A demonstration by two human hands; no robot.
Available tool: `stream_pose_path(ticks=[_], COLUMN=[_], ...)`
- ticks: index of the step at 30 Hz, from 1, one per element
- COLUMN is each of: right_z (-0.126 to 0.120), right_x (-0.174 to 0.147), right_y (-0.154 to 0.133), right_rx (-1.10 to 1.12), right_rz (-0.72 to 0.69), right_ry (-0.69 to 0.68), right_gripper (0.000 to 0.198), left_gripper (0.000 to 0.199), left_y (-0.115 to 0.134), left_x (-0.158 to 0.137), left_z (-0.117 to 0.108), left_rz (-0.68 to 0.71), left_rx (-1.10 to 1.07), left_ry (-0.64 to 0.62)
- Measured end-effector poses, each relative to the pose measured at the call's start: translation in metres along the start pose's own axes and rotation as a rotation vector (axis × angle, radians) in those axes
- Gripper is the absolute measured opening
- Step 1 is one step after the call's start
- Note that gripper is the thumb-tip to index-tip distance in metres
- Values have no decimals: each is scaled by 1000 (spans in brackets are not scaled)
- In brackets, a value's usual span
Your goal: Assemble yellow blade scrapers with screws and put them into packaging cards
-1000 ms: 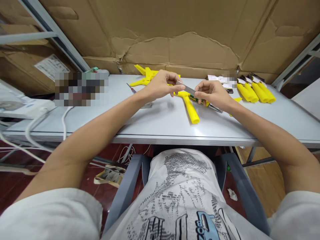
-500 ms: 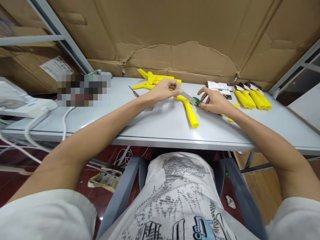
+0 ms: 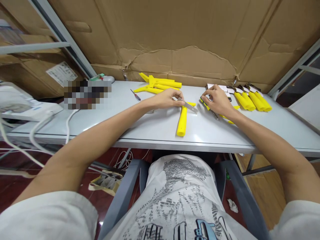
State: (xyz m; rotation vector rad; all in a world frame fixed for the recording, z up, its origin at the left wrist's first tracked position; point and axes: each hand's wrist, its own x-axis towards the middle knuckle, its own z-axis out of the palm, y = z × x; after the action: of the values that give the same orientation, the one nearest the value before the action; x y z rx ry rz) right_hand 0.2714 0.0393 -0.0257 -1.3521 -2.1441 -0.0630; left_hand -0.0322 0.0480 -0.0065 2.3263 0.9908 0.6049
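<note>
My left hand (image 3: 172, 99) pinches a flat metal blade (image 3: 190, 107) with small holes near its free end, which points right and slightly down. Just under the blade, a yellow Y-shaped plastic handle (image 3: 182, 123) lies on the table with its round end toward me; the blade covers part of its fork. Farther right, my right hand (image 3: 217, 99) has its thumb and fingers closed on a tool with a yellow-and-black handle (image 3: 204, 104). A dark metal shaft (image 3: 214, 115) shows below the palm, apparently part of that tool.
More yellow handles (image 3: 160, 83) lie behind my left hand, near a small knife-like tool (image 3: 136, 96). Several packaged yellow pieces (image 3: 252, 100) lie at the right. A cardboard sheet (image 3: 175, 30) stands behind the table (image 3: 155, 128). White cables (image 3: 68, 123) hang at the left.
My hands have moved apart, and the green round thing by my right fingertips no longer shows. The right fingers now close on the yellow-and-black handle. The yellow handle's round end has swung left.
</note>
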Motion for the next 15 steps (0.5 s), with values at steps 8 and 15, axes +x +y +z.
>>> stream_pose_path(ticks=[8, 15], right_z=[0, -2], right_x=[-11, -12], right_y=[-38, -44], right_rx=[315, 469], right_rz=[-231, -85], right_ry=[-160, -71], right_gripper=[43, 43], left_gripper=[40, 45], left_y=[-2, 8], left_x=[2, 0], left_z=[13, 11], left_rz=[143, 174], left_rx=[-111, -183], left_ry=[115, 237])
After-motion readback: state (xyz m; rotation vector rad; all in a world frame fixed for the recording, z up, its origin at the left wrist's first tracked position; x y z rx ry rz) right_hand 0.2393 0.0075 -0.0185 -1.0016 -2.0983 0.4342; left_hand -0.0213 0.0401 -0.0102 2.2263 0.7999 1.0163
